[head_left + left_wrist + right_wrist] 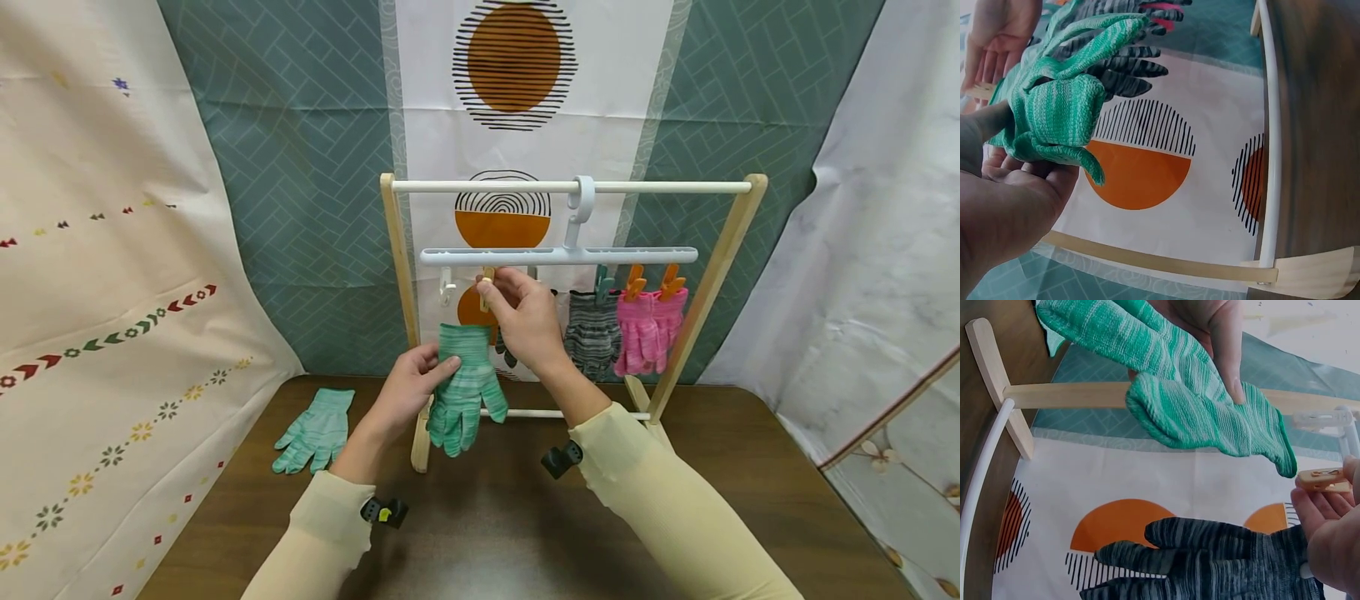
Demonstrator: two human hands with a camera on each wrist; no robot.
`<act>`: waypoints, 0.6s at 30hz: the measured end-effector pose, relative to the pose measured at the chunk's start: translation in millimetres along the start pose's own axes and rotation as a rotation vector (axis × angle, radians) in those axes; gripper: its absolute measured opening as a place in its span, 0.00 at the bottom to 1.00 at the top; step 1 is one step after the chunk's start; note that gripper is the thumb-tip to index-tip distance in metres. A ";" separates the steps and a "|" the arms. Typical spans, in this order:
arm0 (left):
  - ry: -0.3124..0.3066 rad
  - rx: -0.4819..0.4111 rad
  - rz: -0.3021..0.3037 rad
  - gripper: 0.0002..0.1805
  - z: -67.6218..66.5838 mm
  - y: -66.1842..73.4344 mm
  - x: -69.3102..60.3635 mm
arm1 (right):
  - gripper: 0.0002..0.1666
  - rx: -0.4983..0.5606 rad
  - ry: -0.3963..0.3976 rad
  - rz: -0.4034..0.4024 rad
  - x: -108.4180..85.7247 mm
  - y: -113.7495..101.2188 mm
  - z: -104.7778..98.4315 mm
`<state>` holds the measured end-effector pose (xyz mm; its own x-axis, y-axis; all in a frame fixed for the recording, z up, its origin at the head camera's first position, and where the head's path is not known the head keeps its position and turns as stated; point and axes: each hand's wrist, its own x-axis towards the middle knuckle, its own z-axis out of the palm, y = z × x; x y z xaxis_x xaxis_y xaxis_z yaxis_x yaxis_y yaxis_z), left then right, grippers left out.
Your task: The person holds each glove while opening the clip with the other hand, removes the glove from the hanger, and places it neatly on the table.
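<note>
My left hand point(405, 383) grips a green striped knit glove point(465, 379) with the thumb across its front and the other fingers behind. The glove hangs with its fingers down and its cuff up. Just above the cuff, my right hand point(534, 329) pinches a pale orange clothespin point(1322, 478) that hangs below the light blue hanger point(510, 257). In the right wrist view the clothespin stands close to the cuff's edge but apart from it. A second green glove point(318, 429) lies on the table at the left.
The hanger hooks over the top bar point(675, 187) of a wooden rack. Grey-black gloves point(592, 333) and pink gloves point(648, 329) hang toward its right, under teal and orange clothespins point(670, 282). A white clothespin point(446, 285) hangs near the left end. The brown table point(480, 533) lies below.
</note>
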<state>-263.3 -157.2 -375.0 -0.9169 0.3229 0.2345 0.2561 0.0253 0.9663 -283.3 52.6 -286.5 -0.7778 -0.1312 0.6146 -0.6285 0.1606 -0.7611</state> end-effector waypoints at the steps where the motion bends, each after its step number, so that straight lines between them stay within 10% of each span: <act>1: 0.000 -0.002 -0.004 0.25 -0.8 -0.2 -1.0 | 0.21 0.002 0.000 0.003 -0.2 -0.1 0.0; 18: 0.051 0.021 0.004 0.22 -12.6 -0.3 -15.5 | 0.25 -0.009 0.023 -0.027 -5.8 0.6 -0.5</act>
<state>-253.0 -174.2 -377.6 -0.9301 0.2745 0.2442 0.2658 0.0437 0.9630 -279.2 53.9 -290.4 -0.7604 -0.1129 0.6396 -0.6491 0.1662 -0.7424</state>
